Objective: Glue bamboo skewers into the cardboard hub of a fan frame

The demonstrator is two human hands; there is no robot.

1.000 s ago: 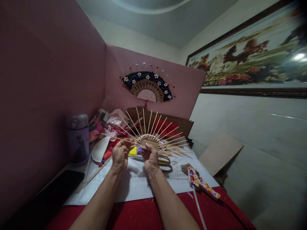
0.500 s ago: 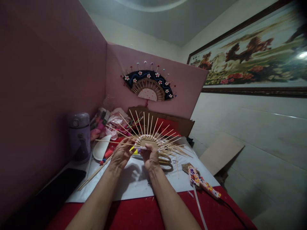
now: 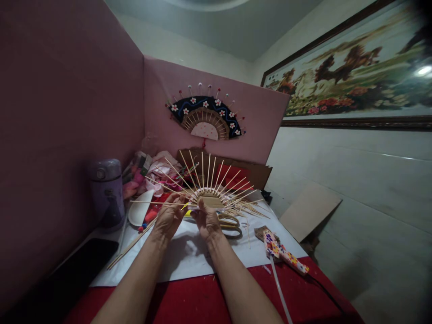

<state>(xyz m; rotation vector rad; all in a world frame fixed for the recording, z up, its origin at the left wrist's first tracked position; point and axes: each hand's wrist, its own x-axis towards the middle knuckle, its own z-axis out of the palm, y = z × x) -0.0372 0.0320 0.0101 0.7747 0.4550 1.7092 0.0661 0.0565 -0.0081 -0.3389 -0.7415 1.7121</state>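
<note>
A half-round cardboard fan frame with thin wooden sticks spreading out from its curved edge is held up over the table. My right hand grips its lower edge, the thumb pressed on the cardboard face and the other fingers hidden behind. At the left end, my left hand has its fingers closed around the edge by the lowest stick; its exact hold is partly hidden. Scissors with large handles lie just right of my right hand. Beyond the frame, loose wooden sticks are spread on the white sheet.
A glue gun with flowered covering rests at the right. Left are a purple bottle, a phone, a white dish and more sticks. A finished dark flowered fan hangs on the pink panel.
The view has shifted slightly, so the surroundings sit a little further left. My right thumb has slid left across the cardboard. Both hands keep hold of the fan frame.
</note>
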